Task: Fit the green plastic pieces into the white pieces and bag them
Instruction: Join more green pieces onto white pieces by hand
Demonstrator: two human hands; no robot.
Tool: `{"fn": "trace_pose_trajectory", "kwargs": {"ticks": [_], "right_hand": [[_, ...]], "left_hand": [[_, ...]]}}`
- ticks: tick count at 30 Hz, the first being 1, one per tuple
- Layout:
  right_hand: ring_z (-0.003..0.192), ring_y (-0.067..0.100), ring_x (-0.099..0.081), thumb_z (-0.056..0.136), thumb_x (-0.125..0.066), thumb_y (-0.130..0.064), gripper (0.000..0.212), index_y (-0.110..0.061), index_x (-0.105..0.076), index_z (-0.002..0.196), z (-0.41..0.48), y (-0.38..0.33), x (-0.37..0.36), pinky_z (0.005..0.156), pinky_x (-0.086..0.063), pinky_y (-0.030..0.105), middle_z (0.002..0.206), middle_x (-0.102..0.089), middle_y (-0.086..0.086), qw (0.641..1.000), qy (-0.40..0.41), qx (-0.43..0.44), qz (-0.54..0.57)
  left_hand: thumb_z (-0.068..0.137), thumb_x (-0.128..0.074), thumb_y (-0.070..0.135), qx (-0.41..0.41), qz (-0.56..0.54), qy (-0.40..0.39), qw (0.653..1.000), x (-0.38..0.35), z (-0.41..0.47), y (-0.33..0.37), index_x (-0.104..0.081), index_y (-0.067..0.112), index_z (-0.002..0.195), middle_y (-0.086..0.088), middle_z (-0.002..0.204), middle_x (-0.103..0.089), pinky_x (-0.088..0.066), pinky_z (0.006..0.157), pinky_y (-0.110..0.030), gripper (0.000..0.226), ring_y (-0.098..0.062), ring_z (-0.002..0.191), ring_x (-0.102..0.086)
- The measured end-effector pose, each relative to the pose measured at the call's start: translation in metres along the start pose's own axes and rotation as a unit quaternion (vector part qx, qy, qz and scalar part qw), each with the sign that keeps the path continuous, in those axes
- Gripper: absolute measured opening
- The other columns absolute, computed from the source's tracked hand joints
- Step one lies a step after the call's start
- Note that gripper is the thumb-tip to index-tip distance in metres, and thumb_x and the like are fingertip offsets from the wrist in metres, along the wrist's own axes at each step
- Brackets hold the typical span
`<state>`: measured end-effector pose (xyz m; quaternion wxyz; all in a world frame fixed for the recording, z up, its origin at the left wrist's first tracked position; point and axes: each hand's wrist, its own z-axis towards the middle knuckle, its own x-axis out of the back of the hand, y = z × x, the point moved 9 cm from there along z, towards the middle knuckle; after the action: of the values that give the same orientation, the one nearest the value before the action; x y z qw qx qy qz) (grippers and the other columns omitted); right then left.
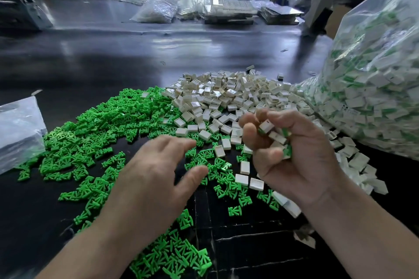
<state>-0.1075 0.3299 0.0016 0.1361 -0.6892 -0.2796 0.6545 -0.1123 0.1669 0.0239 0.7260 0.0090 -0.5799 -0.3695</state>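
Hovering over green pieces at the front of the worktop, the left hand is held wide; fitted white pieces are clutched in the right hand. Some could be spilled short of the bag if that crowded grip loosens.

The left forearm is stretched from 7 o'clock toward 1 o'clock. The left hand is held palm down, fingers loosely spread, thumb thrown out toward 3 o'clock, with nothing gripped. The right forearm is angled in from 5 o'clock toward 11 o'clock. The right hand is tipped palm-up, fingers curled over, and a clutch of small white rectangular plastic pieces and green plastic pieces is clasped inside.
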Motion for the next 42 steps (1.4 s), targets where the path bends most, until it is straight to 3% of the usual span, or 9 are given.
{"fn": "trace_pose_trajectory", "kwargs": {"ticks": [3, 6, 8, 13, 16, 22, 27, 31, 42], "right_hand": [[0.055, 0.016, -0.065, 0.061, -0.062, 0.004, 0.024, -0.011, -0.067, 0.080, 0.003, -0.018, 0.025, 0.030, -0.040, 0.017, 0.078, -0.066, 0.008, 0.993, 0.110, 0.037, -0.032], [0.044, 0.012, -0.049, 0.083, -0.059, 0.005, 0.020, -0.011, -0.070, 0.088, 0.003, -0.034, 0.041, 0.031, -0.034, 0.019, 0.070, -0.062, 0.006, 0.945, 0.166, 0.071, -0.271], [0.043, 0.010, -0.053, 0.093, -0.068, -0.011, 0.012, -0.020, -0.076, 0.094, 0.002, -0.040, 0.034, 0.035, -0.041, 0.021, 0.064, -0.065, -0.006, 0.844, 0.165, 0.111, -0.499], [0.087, 0.016, -0.067, 0.097, -0.063, -0.037, 0.031, -0.032, -0.067, 0.128, 0.014, -0.014, 0.002, 0.077, -0.054, 0.032, 0.096, -0.073, -0.004, 0.466, 0.101, 0.149, -0.867], [0.094, 0.025, -0.064, 0.104, -0.047, -0.037, 0.035, -0.038, -0.050, 0.138, 0.024, 0.005, 0.000, 0.074, -0.053, 0.037, 0.104, -0.067, -0.001, 0.363, 0.063, 0.089, -0.925], [0.073, 0.022, -0.052, 0.104, -0.041, -0.030, 0.015, -0.027, -0.054, 0.096, 0.021, 0.012, -0.003, 0.056, -0.031, 0.033, 0.077, -0.052, -0.008, 0.342, 0.038, 0.074, -0.936], [0.072, 0.019, -0.047, 0.107, -0.037, -0.037, 0.024, -0.024, -0.045, 0.088, 0.013, 0.011, -0.008, 0.062, -0.032, 0.031, 0.080, -0.045, -0.008, 0.337, 0.019, 0.091, -0.937], [0.070, 0.020, -0.050, 0.106, -0.039, -0.032, 0.023, -0.025, -0.045, 0.085, 0.014, 0.014, -0.011, 0.062, -0.032, 0.029, 0.081, -0.049, -0.007, 0.326, 0.003, 0.109, -0.939], [0.059, 0.014, -0.043, 0.102, -0.046, -0.041, 0.030, -0.024, -0.045, 0.078, 0.017, 0.011, -0.009, 0.048, -0.021, 0.022, 0.070, -0.048, -0.009, 0.367, 0.037, 0.144, -0.918]], "left_hand": [[0.083, -0.043, 0.062, -0.015, 0.103, -0.049, 0.993, -0.015, -0.001, 0.001, -0.068, 0.026, 0.116, 0.006, 0.106, -0.066, -0.048, 0.078, -0.034, 0.055, -0.016, 0.097, -0.060], [0.080, -0.060, 0.055, -0.026, 0.156, -0.078, 0.984, -0.022, 0.000, -0.001, -0.073, 0.029, 0.106, 0.009, 0.094, -0.065, -0.049, 0.073, -0.036, 0.039, -0.017, 0.088, -0.061], [0.077, -0.070, 0.049, -0.032, 0.162, -0.082, 0.983, -0.024, 0.000, -0.001, -0.075, 0.030, 0.100, 0.010, 0.089, -0.065, -0.049, 0.071, -0.036, 0.030, -0.016, 0.084, -0.061], [0.077, -0.076, 0.043, -0.060, 0.154, -0.084, 0.983, -0.027, 0.001, 0.005, -0.074, 0.033, 0.090, 0.014, 0.084, -0.064, -0.046, 0.066, -0.035, 0.016, -0.015, 0.078, -0.061], [0.084, -0.067, 0.041, -0.085, 0.151, -0.067, 0.983, -0.025, 0.000, 0.008, -0.074, 0.032, 0.087, 0.013, 0.080, -0.063, -0.045, 0.065, -0.036, 0.011, -0.016, 0.074, -0.059], [0.093, -0.047, 0.039, -0.100, 0.148, -0.062, 0.982, -0.023, 0.000, 0.013, -0.070, 0.029, 0.085, 0.012, 0.079, -0.062, -0.046, 0.067, -0.040, 0.027, -0.016, 0.074, -0.059], [0.096, -0.046, 0.036, 0.007, 0.002, 0.024, 1.000, -0.002, 0.001, 0.005, -0.057, 0.031, 0.085, 0.014, 0.061, -0.058, -0.038, 0.055, -0.017, 0.016, -0.005, 0.057, -0.055], [0.088, -0.049, 0.045, 0.066, -0.117, 0.026, 0.991, -0.003, -0.002, -0.006, -0.054, 0.039, 0.089, 0.015, 0.072, -0.067, -0.049, 0.059, -0.026, 0.008, -0.002, 0.077, -0.062], [0.073, -0.070, 0.033, 0.131, -0.399, 0.001, 0.908, -0.014, -0.003, -0.017, -0.072, 0.041, 0.093, 0.008, 0.084, -0.074, -0.053, 0.067, -0.011, 0.022, -0.008, 0.077, -0.072]]}}
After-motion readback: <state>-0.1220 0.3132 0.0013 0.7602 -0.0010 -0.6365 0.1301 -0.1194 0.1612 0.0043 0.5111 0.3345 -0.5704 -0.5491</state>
